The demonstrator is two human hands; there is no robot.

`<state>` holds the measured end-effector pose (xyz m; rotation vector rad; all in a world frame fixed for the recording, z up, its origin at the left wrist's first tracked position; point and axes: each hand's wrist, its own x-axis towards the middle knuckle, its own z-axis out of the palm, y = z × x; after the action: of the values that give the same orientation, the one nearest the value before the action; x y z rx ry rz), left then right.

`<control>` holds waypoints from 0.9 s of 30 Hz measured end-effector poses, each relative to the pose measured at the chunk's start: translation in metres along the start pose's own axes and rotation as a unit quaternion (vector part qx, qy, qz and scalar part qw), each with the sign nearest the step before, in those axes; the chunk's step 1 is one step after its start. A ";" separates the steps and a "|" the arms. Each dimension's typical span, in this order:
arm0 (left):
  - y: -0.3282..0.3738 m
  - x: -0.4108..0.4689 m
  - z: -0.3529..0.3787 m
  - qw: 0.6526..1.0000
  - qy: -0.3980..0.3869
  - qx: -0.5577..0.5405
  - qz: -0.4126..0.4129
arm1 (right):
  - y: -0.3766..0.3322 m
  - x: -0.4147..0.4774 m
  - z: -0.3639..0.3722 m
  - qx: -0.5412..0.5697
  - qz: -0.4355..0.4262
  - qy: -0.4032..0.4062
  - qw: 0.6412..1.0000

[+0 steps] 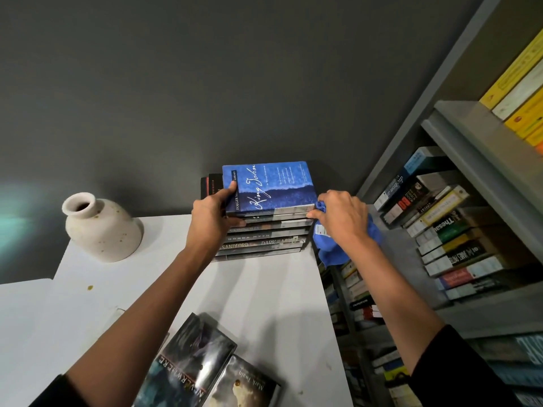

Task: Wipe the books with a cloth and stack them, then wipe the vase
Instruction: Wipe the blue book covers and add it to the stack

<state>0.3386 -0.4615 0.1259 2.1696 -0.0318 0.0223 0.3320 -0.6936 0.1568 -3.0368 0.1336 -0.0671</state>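
On stack [264,239], blue book [270,186] sits between both grips: left hand [211,220] clamps its edge, thumb on cover; right hand [342,218] clutches bunched cloth [329,251] at opposite corner. Likely light, stiff, slick-covered; edge holds suit. Fragile-looking vase [100,227] left of left hand.

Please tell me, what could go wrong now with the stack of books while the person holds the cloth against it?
1. The stack stands at the right edge of the white table; a sideways push from the left hand, which grips the top blue book, might slide books off.
2. Its books are not aligned, so pressure from the right hand with the cloth may topple it.
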 end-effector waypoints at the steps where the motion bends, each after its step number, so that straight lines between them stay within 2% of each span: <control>1: -0.001 0.000 0.001 1.000 0.001 -0.001 0.000 | 0.000 0.000 0.001 -0.002 0.000 -0.001 1.000; 8: -0.012 -0.001 0.004 1.000 0.007 0.014 0.023 | -0.003 -0.003 0.004 0.054 0.052 -0.046 0.996; 12: -0.019 -0.002 0.007 0.999 0.014 0.018 0.044 | -0.007 -0.009 0.010 0.050 0.071 -0.012 0.996; 20: -0.029 -0.001 0.008 0.997 0.010 0.045 0.068 | -0.005 -0.012 0.021 0.020 0.051 0.020 0.998; 23: -0.028 -0.001 0.004 0.995 0.001 0.057 0.080 | -0.003 -0.010 0.021 0.040 0.057 0.008 0.998; 27: -0.021 -0.021 -0.015 0.991 -0.031 0.083 0.103 | -0.007 -0.013 0.014 0.062 0.106 -0.038 0.992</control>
<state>0.3183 -0.4373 0.1163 2.3235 -0.2991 0.0790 0.3204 -0.6838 0.1435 -2.8775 0.4272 0.0547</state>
